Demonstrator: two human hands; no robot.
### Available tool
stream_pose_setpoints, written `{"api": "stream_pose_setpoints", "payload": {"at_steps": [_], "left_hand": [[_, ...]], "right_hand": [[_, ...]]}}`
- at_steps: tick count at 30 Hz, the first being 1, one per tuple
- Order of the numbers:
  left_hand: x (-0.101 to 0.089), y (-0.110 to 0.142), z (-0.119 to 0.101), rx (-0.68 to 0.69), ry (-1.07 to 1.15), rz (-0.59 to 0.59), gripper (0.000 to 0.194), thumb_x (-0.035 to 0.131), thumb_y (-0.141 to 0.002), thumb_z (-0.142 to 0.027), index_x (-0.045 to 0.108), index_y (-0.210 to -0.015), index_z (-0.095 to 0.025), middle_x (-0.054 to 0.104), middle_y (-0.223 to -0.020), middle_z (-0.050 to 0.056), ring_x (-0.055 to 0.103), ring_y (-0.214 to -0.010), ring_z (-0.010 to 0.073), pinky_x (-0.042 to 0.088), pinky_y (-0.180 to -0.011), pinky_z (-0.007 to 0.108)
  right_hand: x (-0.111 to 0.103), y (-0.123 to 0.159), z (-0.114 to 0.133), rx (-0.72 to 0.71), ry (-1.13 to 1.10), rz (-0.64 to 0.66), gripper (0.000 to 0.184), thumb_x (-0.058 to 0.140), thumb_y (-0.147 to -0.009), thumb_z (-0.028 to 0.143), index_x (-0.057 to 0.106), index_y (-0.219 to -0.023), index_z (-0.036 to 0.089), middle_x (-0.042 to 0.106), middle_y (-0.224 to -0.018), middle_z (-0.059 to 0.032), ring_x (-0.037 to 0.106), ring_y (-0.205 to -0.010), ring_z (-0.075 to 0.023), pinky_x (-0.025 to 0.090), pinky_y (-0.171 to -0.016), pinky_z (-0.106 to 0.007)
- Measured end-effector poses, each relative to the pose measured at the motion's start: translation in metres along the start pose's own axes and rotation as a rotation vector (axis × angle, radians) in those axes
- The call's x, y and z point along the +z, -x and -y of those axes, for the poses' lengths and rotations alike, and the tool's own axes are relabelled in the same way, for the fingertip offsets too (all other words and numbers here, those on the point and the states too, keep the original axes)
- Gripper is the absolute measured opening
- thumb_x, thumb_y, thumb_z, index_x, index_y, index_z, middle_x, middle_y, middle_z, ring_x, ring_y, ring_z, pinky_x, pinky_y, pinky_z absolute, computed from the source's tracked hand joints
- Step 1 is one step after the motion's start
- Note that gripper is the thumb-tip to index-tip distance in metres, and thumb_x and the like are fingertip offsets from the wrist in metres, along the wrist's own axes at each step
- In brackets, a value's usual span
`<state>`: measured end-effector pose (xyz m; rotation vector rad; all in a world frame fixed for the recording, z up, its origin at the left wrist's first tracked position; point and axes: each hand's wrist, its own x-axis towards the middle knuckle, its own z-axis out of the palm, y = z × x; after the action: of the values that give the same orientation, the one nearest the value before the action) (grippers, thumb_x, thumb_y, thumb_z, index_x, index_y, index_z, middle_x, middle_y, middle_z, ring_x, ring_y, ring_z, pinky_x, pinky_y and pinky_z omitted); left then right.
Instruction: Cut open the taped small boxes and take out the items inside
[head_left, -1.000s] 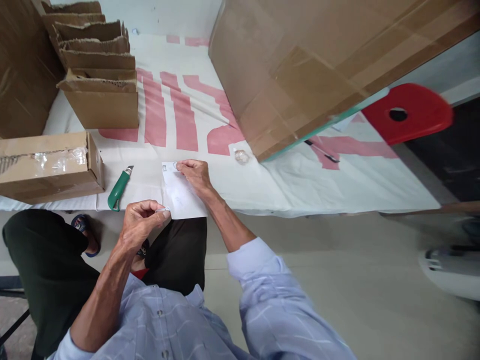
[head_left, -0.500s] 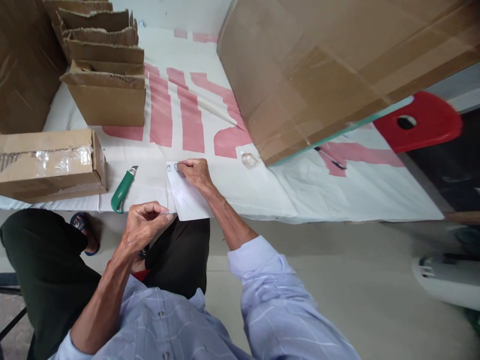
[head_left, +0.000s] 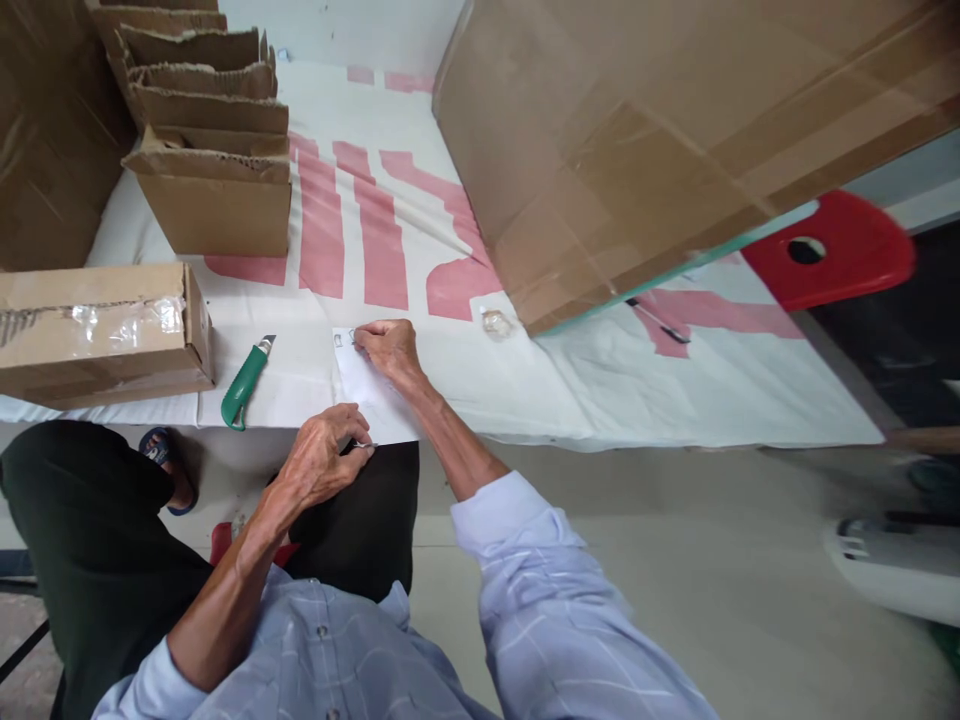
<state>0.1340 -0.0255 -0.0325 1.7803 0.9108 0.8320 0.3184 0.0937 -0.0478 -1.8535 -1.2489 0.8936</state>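
Note:
A sheet of white paper [head_left: 367, 385] lies at the table's front edge, its lower end over my knee. My right hand [head_left: 390, 350] is closed in a pinch at the paper's top edge, fingertips at a small dark-outlined piece too tiny to name. Beside it, at the paper's top left corner, is another small mark or piece [head_left: 338, 340]. My left hand [head_left: 326, 455] pinches a thin, shiny sliver [head_left: 365, 445] by the paper's lower left edge; its kind cannot be made out. To the left lies a green utility knife [head_left: 246, 385], blade tip showing.
A taped cardboard box [head_left: 97, 335] sits at the left front, with open cartons [head_left: 217, 205] behind it. A large carton [head_left: 637, 130] stands at the right. Near it lie a small clear packet [head_left: 496, 322] and a pen [head_left: 660, 320]. A red plastic stool [head_left: 847, 250] is beyond.
My left hand has moved right and slightly down, bringing the thin sliver to the paper's lower edge. The right hand stays at the top of the paper.

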Motion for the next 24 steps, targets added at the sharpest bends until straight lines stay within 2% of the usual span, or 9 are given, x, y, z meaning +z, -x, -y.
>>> {"api": "stream_pose_setpoints", "payload": {"at_steps": [2, 6, 10, 14, 24], "left_hand": [[0.001, -0.001, 0.001, -0.002, -0.032, 0.015, 0.013, 0.071, -0.081, -0.009, 0.073, -0.076, -0.021, 0.078, -0.102, 0.008, 0.075, -0.12, 0.0296, 0.059, -0.106, 0.045], [0.001, -0.003, 0.001, -0.017, -0.078, 0.044, 0.015, 0.07, -0.079, -0.007, 0.072, -0.074, -0.021, 0.078, -0.102, 0.008, 0.078, -0.106, 0.0283, 0.06, -0.1, 0.044], [0.001, -0.004, 0.001, -0.018, -0.077, 0.043, 0.016, 0.07, -0.078, -0.006, 0.071, -0.074, -0.021, 0.079, -0.104, 0.009, 0.077, -0.112, 0.0306, 0.059, -0.101, 0.045], [0.001, -0.003, 0.001, -0.015, -0.077, 0.043, 0.015, 0.071, -0.079, -0.008, 0.072, -0.074, -0.022, 0.079, -0.104, 0.008, 0.078, -0.108, 0.0288, 0.059, -0.101, 0.044], [0.004, -0.004, 0.003, -0.02, -0.078, 0.041, 0.017, 0.069, -0.077, -0.004, 0.071, -0.072, -0.02, 0.079, -0.103, 0.009, 0.078, -0.105, 0.0283, 0.06, -0.098, 0.043]], "right_hand": [[-0.003, 0.002, 0.003, 0.021, -0.093, -0.047, 0.019, 0.064, -0.072, 0.03, 0.077, -0.069, 0.017, 0.071, -0.063, -0.0008, 0.059, -0.056, -0.014, 0.048, -0.057, -0.026], [-0.008, 0.004, 0.008, 0.03, -0.198, -0.078, 0.017, 0.065, -0.07, 0.029, 0.075, -0.065, 0.017, 0.071, -0.062, -0.0007, 0.056, -0.051, -0.0122, 0.046, -0.053, -0.024], [-0.002, 0.005, 0.01, 0.049, -0.194, -0.018, 0.015, 0.065, -0.072, 0.026, 0.075, -0.067, 0.017, 0.072, -0.061, -0.0002, 0.056, -0.048, -0.0107, 0.045, -0.05, -0.022], [0.005, 0.004, 0.012, 0.108, -0.171, 0.016, 0.012, 0.066, -0.074, 0.02, 0.075, -0.068, 0.016, 0.073, -0.06, 0.0003, 0.056, -0.043, -0.009, 0.045, -0.047, -0.021], [0.006, 0.002, 0.017, 0.144, -0.144, 0.05, 0.009, 0.068, -0.075, 0.014, 0.074, -0.068, 0.016, 0.074, -0.06, 0.0, 0.057, -0.041, -0.0081, 0.046, -0.047, -0.019]]}}
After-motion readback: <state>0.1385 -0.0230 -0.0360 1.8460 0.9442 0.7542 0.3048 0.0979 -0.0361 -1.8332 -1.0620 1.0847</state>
